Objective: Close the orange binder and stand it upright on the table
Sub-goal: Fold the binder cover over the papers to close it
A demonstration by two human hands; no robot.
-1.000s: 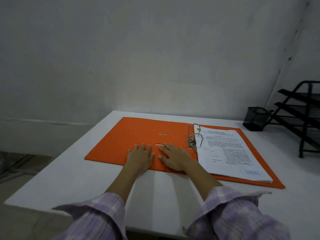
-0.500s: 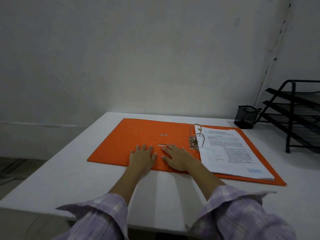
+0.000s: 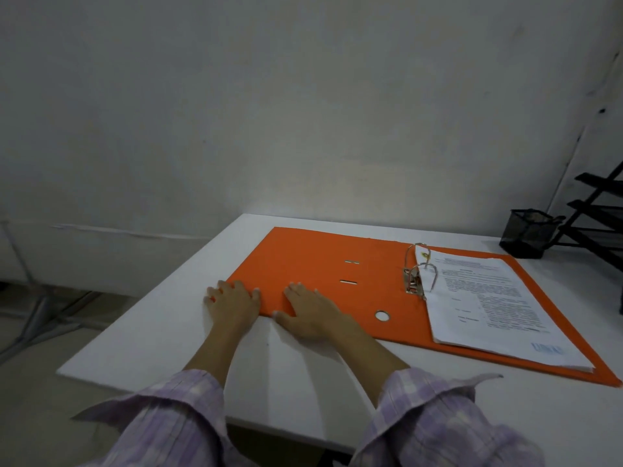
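Observation:
The orange binder (image 3: pixel 313 261) lies open and flat on the white table (image 3: pixel 161 335). Its left cover is bare, with two slots and a round hole. A metal ring mechanism (image 3: pixel 416 274) stands at the spine, and a stack of printed paper (image 3: pixel 492 305) rests on the right cover. My left hand (image 3: pixel 232 303) lies flat at the near left corner of the left cover, fingers spread, partly on the table. My right hand (image 3: pixel 308 310) rests flat on the near edge of the same cover, just right of the left hand. Neither hand grips anything.
A black mesh pen cup (image 3: pixel 527 235) stands at the back right of the table. Beside it a black tiered paper tray rack (image 3: pixel 600 227) runs off the right edge. A wall rises close behind the table. The floor shows to the left.
Both hands have slid left along the near edge of the left cover, uncovering the round hole. The view has swung, so the binder sits further right.

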